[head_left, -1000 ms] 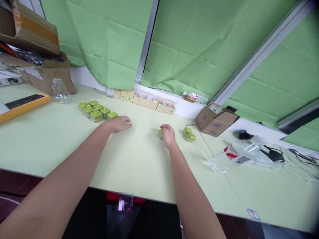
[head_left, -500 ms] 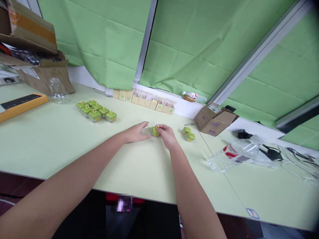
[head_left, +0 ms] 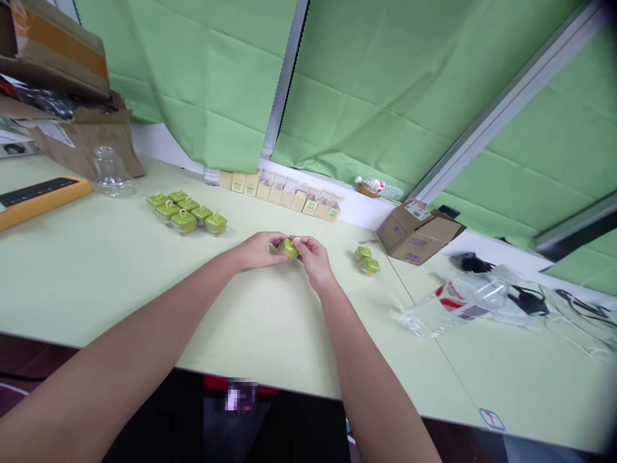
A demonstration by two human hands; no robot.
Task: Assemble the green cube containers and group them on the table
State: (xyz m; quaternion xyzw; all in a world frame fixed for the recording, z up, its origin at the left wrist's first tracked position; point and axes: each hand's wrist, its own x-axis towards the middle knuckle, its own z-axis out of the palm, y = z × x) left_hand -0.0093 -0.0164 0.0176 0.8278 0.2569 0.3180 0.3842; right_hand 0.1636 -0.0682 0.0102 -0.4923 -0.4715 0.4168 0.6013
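Observation:
Between my two hands, above the middle of the pale table (head_left: 270,321), is a small clear jar with a green lid (head_left: 288,248) and a yellow ring on top. My left hand (head_left: 263,251) grips its left side between thumb and fingers. My right hand (head_left: 312,256) pinches it at the ring. To the left, several like jars (head_left: 184,220) stand in a close group. Two more green-lidded jars (head_left: 369,265) stand to the right of my right hand.
A row of small cardboard boxes (head_left: 277,193) lines the back edge. At right are an open carton (head_left: 409,235), a large plastic bottle (head_left: 448,305) and black cables (head_left: 530,299). At left stand a clear bottle (head_left: 112,173), an orange-edged device (head_left: 43,199) and big cartons (head_left: 91,145).
My right hand has brought the jar a little to the left. My left hand, open and apart from it before, has closed on its side.

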